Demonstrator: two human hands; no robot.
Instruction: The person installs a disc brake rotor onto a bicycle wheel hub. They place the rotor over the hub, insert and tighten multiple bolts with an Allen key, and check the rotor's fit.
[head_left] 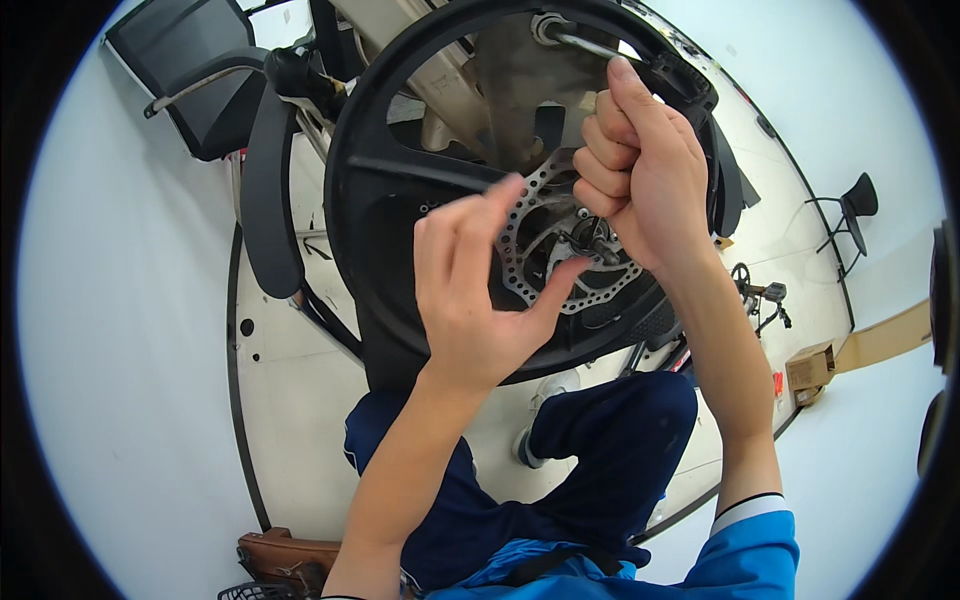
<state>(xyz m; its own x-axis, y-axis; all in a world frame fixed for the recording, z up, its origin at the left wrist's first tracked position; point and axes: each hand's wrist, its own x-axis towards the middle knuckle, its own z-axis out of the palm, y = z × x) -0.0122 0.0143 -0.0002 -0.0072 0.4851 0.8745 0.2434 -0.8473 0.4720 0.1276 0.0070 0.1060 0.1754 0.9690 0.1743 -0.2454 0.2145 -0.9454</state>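
A large black wheel with broad spokes stands upright in front of me. At its middle is a silver brake disc with drilled holes, fixed around the hub. My left hand is open before the disc's left part, thumb and fingers spread in a C shape; its fingertips are slightly blurred. Beside the disc's upper right, my right hand is closed in a fist with the thumb pointing up. Whatever it may hold is hidden. A metal rod runs behind the thumb tip.
Pale frame parts show behind the wheel. At upper left stands a black office chair, its armrest close to the wheel. A black chair, a cardboard box and bicycle parts are at right. A brown case lies at lower left.
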